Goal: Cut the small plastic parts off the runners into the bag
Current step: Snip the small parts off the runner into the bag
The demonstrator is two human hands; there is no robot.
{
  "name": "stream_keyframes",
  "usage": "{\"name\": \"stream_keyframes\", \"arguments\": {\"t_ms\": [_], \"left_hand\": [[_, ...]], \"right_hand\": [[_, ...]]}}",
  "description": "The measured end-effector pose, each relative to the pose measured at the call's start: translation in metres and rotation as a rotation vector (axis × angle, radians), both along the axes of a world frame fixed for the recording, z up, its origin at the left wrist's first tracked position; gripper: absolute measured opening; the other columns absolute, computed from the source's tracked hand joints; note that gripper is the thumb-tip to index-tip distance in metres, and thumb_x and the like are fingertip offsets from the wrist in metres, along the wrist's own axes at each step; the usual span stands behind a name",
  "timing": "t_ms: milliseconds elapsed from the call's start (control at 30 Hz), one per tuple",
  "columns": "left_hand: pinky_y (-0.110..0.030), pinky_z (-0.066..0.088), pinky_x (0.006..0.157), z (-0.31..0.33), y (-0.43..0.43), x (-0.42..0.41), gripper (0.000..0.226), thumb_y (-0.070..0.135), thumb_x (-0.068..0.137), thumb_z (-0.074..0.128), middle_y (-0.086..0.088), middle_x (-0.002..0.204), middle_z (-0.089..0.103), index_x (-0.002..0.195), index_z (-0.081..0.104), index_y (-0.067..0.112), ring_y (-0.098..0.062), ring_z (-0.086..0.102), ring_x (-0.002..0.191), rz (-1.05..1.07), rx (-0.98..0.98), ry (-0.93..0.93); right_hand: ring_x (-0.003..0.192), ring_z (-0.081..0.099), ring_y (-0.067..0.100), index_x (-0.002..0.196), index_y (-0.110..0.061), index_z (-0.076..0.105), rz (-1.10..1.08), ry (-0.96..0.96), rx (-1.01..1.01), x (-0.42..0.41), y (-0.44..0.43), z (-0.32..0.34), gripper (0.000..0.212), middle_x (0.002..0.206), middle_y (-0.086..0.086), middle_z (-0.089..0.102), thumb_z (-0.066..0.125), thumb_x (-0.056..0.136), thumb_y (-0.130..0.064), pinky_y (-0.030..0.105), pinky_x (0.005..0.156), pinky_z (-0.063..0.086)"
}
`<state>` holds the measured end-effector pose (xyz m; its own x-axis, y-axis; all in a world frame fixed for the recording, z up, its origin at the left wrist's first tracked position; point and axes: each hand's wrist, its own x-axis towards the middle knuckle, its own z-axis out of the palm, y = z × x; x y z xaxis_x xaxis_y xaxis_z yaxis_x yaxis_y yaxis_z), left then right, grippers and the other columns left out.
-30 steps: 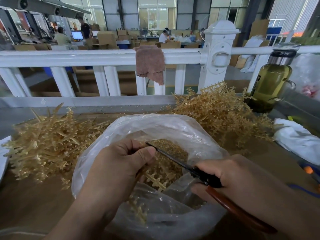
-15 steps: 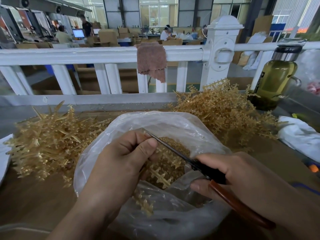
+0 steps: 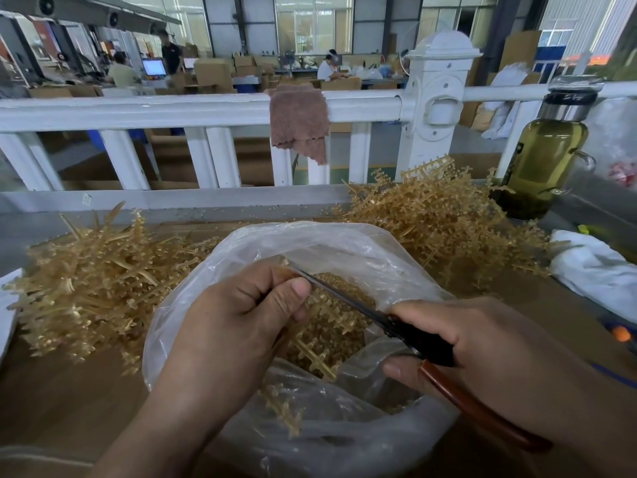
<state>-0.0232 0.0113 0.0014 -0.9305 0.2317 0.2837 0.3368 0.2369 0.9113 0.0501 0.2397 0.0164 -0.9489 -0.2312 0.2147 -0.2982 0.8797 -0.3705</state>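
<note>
Risen a little in the frame since a second ago, with the blade tip now close above the thumb instead of beyond its end. Holding an amber, comb-like plastic runner [image 3: 320,353] at centre frame, over the mouth of the crumpled clear plastic bag [image 3: 344,246]: left grip [image 3: 241,326], curled round the runner's upper end with thumb on top. Wrapped round the red-brown handles of the black-bladed scissors [image 3: 362,310]: right grip [image 3: 482,346], laying the blades across the runner just past that thumb; cannot tell whether parted or closed.

Judged light, thin and springy: stiff enough to keep shape, yet likely to flick when snipped. Best taken by the bare spine, clear of the little side pieces, keeping fingers back from the edge.

Already heaped loose in the bag: small amber cut parts [image 3: 344,288]. Piled on the brown worktop [image 3: 69,391]: left heap of amber runners [image 3: 96,270] at middle left, right heap of amber runners [image 3: 441,215] at upper right, beside a glass bottle of yellow-green liquid [image 3: 544,160]. Beyond, a white railing [image 3: 138,108] draped with a brown cloth [image 3: 300,122].
</note>
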Motion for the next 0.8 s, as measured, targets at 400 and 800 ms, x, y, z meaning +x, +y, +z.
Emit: {"name": "stream_keyframes", "arguments": {"t_ms": [400,800], "left_hand": [[-0.009,0.029,0.037,0.0045,0.0033,0.0028,0.026,0.041,0.084,0.066,0.006,0.045,0.048,0.069,0.067,0.020,0.000,0.039,0.038,-0.016,-0.009,-0.026],[-0.013,0.035,0.043,0.0005,0.0015,0.0004,0.027,0.041,0.086,0.067,0.007,0.051,0.051,0.067,0.066,0.021,-0.005,0.044,0.045,-0.071,-0.001,-0.062]], "right_hand": [[0.071,0.058,0.003,0.095,-0.038,0.058,-0.024,0.007,0.010,0.0006,-0.0014,0.0017,0.035,0.076,-0.015,0.060,0.050,0.081,-0.069,0.019,0.063,0.042],[0.066,0.057,0.002,0.089,-0.035,0.059,-0.041,0.024,0.013,-0.0004,-0.0034,0.0011,0.033,0.068,-0.013,0.058,0.056,0.081,-0.067,0.017,0.057,0.041]]}}
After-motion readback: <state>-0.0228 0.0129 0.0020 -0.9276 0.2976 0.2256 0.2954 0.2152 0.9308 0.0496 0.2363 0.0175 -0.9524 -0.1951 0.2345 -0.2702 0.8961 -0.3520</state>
